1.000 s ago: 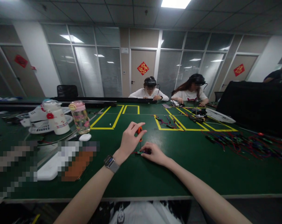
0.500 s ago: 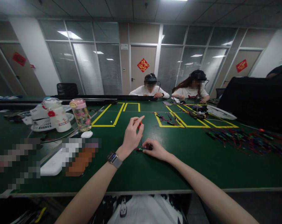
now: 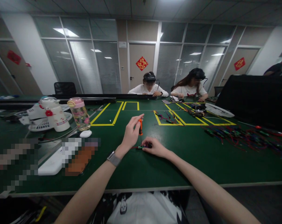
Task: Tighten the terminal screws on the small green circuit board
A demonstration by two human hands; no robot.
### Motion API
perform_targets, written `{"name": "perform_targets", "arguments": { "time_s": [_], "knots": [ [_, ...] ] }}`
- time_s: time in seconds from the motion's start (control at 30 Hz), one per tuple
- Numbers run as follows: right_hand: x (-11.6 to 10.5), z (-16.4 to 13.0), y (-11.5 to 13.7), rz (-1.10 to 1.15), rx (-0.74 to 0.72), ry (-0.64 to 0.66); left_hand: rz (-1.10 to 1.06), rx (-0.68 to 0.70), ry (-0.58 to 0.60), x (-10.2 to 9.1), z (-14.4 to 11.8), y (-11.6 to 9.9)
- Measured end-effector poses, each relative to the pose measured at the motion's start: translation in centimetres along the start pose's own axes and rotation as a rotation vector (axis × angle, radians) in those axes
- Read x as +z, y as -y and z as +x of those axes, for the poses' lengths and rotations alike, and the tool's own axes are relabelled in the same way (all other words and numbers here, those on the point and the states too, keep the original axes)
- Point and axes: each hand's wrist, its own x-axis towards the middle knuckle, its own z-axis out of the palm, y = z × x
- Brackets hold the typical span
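Observation:
My left hand [image 3: 131, 130], with a watch on its wrist, is closed about the handle of an orange-and-black screwdriver [image 3: 141, 128]. The screwdriver stands nearly upright, its thin shaft pointing down to a small green circuit board [image 3: 139, 147] with thin wires. Low over the green table, my right hand [image 3: 156, 147] pinches the board's right side between thumb and fingers. Something dark shows beside those fingers, too small to name. Where exactly the tip meets the board cannot be made out.
A tangled pile of wired boards [image 3: 239, 137] lies to the right, near a red-handled tool [image 3: 270, 131]. More wired boards [image 3: 170, 118] sit within yellow tape. At left stand a pink-lidded bottle [image 3: 79, 115] and a white jug [image 3: 58, 116]. Two people work across the table.
My left fingers have shifted slightly around the screwdriver, so more of its orange handle shows. My right hand keeps its pinch on the board. The view has tilted and shifted a little.

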Motion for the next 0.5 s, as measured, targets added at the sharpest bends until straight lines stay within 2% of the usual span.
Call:
{"name": "perform_targets", "arguments": {
  "time_s": [0.1, 0.27, 0.33, 0.4, 0.5],
  "knots": [
    [-0.01, 0.01, -0.06, -0.001, 0.007, 0.006, -0.112, -0.043, 0.031, 0.06, 0.27, 0.28],
    [0.05, 0.06, -0.23, -0.003, -0.011, 0.008, 0.061, 0.018, -0.079, -0.2, 0.35, 0.22],
    [0.05, 0.08, -0.28, -0.005, -0.017, 0.007, 0.117, 0.033, -0.087, -0.27, 0.25, 0.09],
    [0.05, 0.1, -0.28, -0.007, -0.02, 0.009, 0.083, 0.031, -0.04, -0.27, 0.24, 0.0],
    [0.01, 0.13, -0.21, -0.007, -0.012, 0.012, -0.122, -0.065, 0.093, -0.23, 0.48, 0.01]
  ]
}}
